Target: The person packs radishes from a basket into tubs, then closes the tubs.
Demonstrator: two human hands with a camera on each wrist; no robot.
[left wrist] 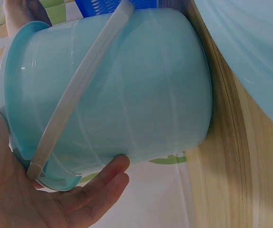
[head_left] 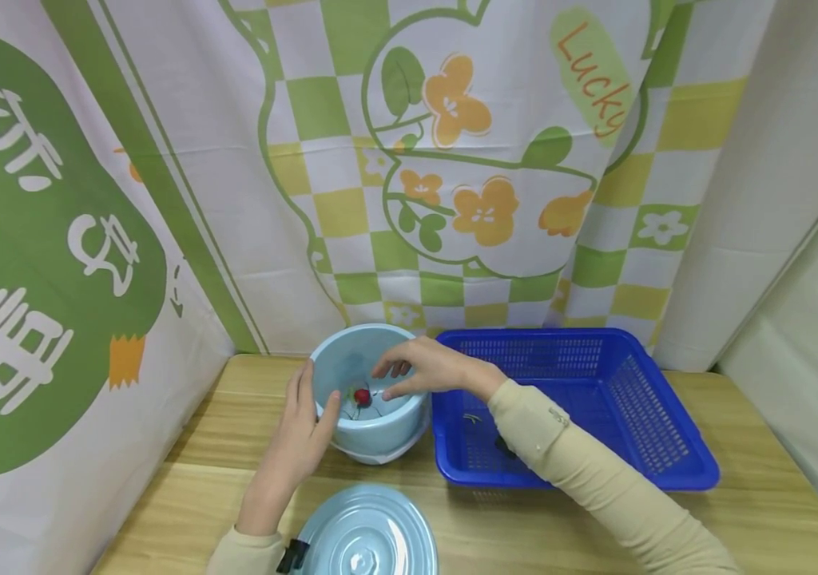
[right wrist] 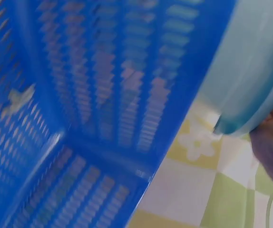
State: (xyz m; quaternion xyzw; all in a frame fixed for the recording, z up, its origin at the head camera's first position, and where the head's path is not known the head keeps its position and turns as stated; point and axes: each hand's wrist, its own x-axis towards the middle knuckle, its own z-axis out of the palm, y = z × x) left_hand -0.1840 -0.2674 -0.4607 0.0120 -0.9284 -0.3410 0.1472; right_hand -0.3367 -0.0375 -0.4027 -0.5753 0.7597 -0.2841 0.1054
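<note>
A light blue bucket (head_left: 380,435) stands upright on the wooden table, its grey handle (left wrist: 79,90) hanging down its side. Inside lies a small round red item (head_left: 362,397) among thin dark and green strands; its kind is unclear. My left hand (head_left: 301,431) holds the bucket's left rim, thumb over the edge and fingers along the outer wall. Above the right rim, my right hand (head_left: 430,367) reaches over the opening with thumb and fingers apart and loosely bent. Nothing shows between them, and the red item lies a little left of its fingertips.
Right of the bucket sits a blue perforated basket (head_left: 668,475) holding a few green bits (head_left: 472,417) and a dark item (head_left: 504,446) partly behind my sleeve. A light blue round lid (head_left: 373,535) lies in front. A printed curtain (head_left: 351,176) hangs behind the table (head_left: 200,447).
</note>
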